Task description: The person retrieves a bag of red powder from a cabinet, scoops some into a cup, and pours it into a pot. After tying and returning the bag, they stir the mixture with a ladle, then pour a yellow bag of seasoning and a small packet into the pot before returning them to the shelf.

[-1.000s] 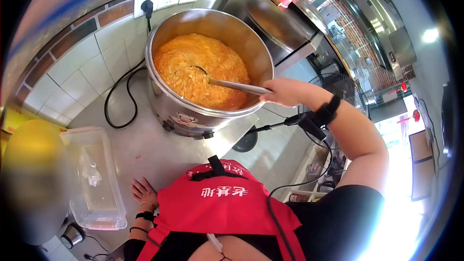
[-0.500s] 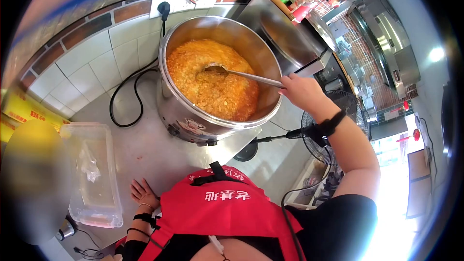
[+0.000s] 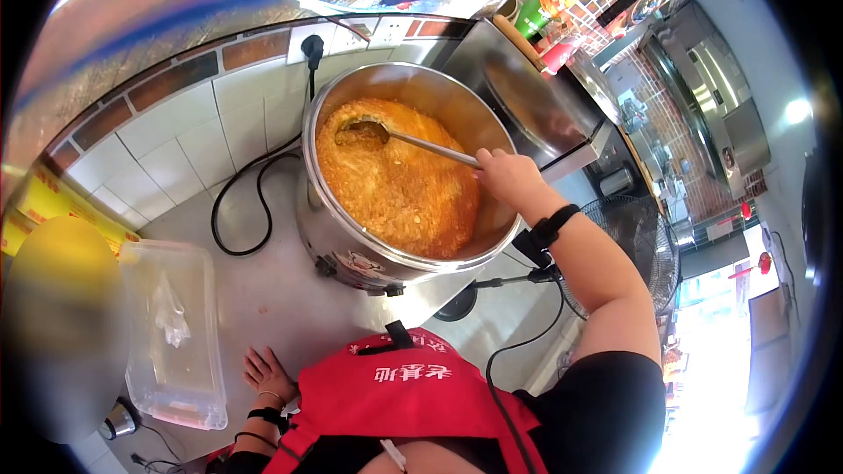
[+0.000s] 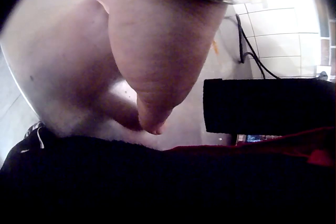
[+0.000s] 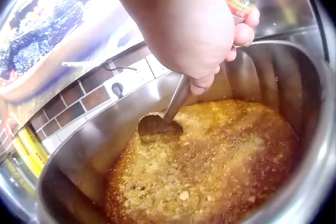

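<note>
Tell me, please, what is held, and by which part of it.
The right grip holds a ladle by its handle; the left grip holds nothing.

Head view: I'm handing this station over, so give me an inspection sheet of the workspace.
Surface: grey countertop, small reddish spot.
Job's things: ladle dipped in orange-brown mixture inside steel pot.
Clutter: clear plastic box holding a crumpled whitish scrap.
Hands: right hand grips ladle; left hand rests on countertop.
Cables: black cord looped beside pot; second cable crosses red apron.
Surroundings: tiled wall, standing fan.

The red apron [image 3: 421,405] reads 老基地 (upside down).
</note>
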The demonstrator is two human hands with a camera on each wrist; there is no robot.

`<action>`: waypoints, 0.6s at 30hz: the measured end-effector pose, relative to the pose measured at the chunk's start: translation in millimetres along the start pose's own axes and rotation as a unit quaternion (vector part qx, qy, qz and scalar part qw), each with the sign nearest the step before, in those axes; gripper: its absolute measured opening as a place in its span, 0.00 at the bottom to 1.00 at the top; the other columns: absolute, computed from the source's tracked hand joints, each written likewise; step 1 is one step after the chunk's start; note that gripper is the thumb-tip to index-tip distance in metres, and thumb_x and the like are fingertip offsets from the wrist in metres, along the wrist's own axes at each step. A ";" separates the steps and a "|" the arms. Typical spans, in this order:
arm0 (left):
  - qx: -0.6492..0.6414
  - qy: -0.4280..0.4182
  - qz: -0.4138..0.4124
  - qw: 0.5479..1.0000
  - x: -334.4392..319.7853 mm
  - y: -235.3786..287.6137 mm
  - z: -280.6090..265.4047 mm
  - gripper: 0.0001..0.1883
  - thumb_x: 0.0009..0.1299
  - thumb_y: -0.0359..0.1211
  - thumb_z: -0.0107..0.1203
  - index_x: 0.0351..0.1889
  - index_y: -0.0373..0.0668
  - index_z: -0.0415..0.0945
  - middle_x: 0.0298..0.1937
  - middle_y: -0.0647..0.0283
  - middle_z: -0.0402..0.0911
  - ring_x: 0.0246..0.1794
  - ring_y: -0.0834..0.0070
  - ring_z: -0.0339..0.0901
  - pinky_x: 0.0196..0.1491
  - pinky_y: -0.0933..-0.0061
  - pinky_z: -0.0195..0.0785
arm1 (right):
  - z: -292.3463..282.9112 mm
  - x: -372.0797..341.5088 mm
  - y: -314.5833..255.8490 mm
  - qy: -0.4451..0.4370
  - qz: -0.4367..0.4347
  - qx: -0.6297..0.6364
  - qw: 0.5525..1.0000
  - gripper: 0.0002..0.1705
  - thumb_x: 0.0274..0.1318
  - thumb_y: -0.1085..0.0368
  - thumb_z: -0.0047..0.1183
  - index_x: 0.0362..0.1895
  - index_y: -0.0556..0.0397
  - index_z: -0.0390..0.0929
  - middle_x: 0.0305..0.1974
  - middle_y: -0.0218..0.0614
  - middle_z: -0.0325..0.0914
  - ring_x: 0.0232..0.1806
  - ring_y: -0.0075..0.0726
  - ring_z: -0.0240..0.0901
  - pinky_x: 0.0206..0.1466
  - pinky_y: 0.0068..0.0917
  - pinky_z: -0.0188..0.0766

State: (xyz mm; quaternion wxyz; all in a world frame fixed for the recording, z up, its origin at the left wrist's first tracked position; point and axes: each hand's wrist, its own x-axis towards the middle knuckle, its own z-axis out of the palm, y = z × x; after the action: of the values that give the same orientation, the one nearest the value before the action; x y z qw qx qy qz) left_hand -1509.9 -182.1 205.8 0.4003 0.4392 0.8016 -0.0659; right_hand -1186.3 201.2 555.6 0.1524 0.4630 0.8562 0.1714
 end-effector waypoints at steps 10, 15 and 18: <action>-0.013 0.009 0.007 1.000 2.3 -3.4 5.6 0.62 0.52 0.58 0.60 0.73 0.41 0.29 0.73 0.39 0.16 0.72 0.38 0.12 0.66 0.33 0.16 | 7.4 26.5 10.5 -0.069 0.082 0.058 0.993 0.17 0.62 0.52 0.45 0.41 0.54 0.69 0.34 0.45 0.79 0.39 0.52 0.77 0.41 0.44 0.73; -0.003 0.008 0.011 1.000 4.5 -6.8 11.1 0.62 0.52 0.58 0.60 0.73 0.41 0.29 0.72 0.39 0.16 0.72 0.38 0.12 0.66 0.33 0.16 | 14.7 22.6 16.2 -0.099 0.118 0.073 0.985 0.19 0.63 0.51 0.44 0.43 0.55 0.70 0.36 0.46 0.80 0.41 0.53 0.76 0.44 0.45 0.72; -0.001 0.017 0.017 1.000 4.9 -5.5 10.1 0.62 0.53 0.58 0.59 0.73 0.41 0.28 0.72 0.39 0.16 0.72 0.37 0.13 0.66 0.33 0.16 | 16.3 17.3 18.5 -0.110 0.137 0.096 0.980 0.21 0.62 0.51 0.44 0.44 0.56 0.72 0.39 0.48 0.80 0.43 0.54 0.76 0.46 0.44 0.72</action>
State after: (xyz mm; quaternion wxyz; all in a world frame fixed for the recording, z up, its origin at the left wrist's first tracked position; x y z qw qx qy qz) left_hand -1509.6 -186.9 194.1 0.3885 0.4535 0.8005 -0.0505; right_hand -1174.9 227.8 547.3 0.1757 0.6043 0.7752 0.0551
